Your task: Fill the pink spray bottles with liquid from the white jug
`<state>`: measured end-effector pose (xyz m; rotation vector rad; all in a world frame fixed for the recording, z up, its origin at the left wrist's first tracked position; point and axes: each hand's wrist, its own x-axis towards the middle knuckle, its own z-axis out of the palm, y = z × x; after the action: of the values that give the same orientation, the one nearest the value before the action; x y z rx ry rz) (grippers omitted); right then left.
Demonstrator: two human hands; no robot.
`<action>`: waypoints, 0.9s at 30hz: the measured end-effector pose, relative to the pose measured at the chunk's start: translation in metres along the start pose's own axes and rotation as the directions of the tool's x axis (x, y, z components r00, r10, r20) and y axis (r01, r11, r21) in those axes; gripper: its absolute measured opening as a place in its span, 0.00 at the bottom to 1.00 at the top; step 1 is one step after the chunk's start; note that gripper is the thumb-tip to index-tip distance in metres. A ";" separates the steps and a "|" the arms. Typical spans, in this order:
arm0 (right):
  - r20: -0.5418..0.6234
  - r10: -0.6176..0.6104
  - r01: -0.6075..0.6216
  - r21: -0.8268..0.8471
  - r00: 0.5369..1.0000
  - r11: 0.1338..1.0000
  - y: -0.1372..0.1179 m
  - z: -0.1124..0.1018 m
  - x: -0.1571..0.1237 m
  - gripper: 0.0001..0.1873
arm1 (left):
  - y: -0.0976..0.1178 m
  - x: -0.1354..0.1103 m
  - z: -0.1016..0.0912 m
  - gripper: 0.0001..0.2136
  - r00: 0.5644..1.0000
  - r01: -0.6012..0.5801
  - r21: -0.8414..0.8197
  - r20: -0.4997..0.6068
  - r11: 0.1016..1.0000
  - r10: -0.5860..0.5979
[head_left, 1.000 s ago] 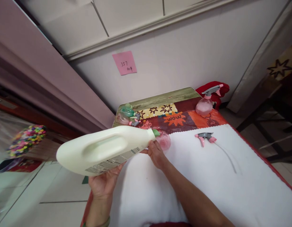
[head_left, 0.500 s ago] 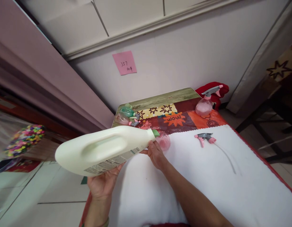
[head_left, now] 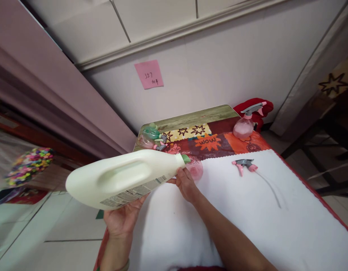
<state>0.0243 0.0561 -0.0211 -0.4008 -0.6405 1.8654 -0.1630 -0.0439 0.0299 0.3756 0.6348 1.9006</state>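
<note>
A large cream-coloured detergent jug (head_left: 125, 178) lies tipped almost on its side above the white cloth. My left hand (head_left: 123, 216) bears it from below, palm up, fingers mostly hidden behind the label side. At the neck, my right hand (head_left: 185, 182) grips the jug, thumb just under its collar. The jug's green spout (head_left: 186, 159) points at a round pink spray bottle (head_left: 196, 169) whose mouth is hidden behind the spout. Pink liquid shows in that bottle. To the right, a grey and pink trigger sprayer head (head_left: 244, 164) with its thin tube lies on the cloth.
A pink spray bottle with sprayer (head_left: 243, 127) stands at the table's far right. Green (head_left: 151, 131) and pink (head_left: 147, 141) spray bottles lie at the far left. Behind the table is a white wall with a pink note (head_left: 149, 74); a mauve curtain (head_left: 78, 94) hangs left.
</note>
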 end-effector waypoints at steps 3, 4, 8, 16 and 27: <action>0.000 0.002 -0.002 0.003 1.000 1.000 0.000 0.000 0.000 0.23 | 0.000 0.000 0.000 0.25 1.000 -0.025 -0.005 -0.012 1.000 0.025; 0.001 0.003 -0.003 0.004 1.000 1.000 0.001 0.000 0.000 0.23 | 0.000 -0.001 -0.001 0.25 1.000 -0.029 -0.012 -0.012 1.000 0.029; -0.019 0.008 -0.008 -0.008 1.000 1.000 0.002 -0.001 0.000 0.25 | 0.001 0.000 -0.006 0.25 1.000 -0.008 -0.037 0.000 0.999 0.008; -0.003 0.002 -0.002 -0.006 1.000 1.000 0.000 0.001 -0.001 0.24 | -0.002 -0.002 0.001 0.26 0.997 0.006 -0.114 0.083 0.994 0.004; 0.015 -0.002 0.001 0.007 1.000 1.000 -0.001 0.002 -0.001 0.27 | -0.002 -0.002 0.000 0.25 0.997 0.007 -0.095 0.075 0.995 0.000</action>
<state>0.0240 0.0550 -0.0190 -0.3823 -0.6439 1.8703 -0.1610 -0.0455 0.0286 0.3831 0.4929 1.8967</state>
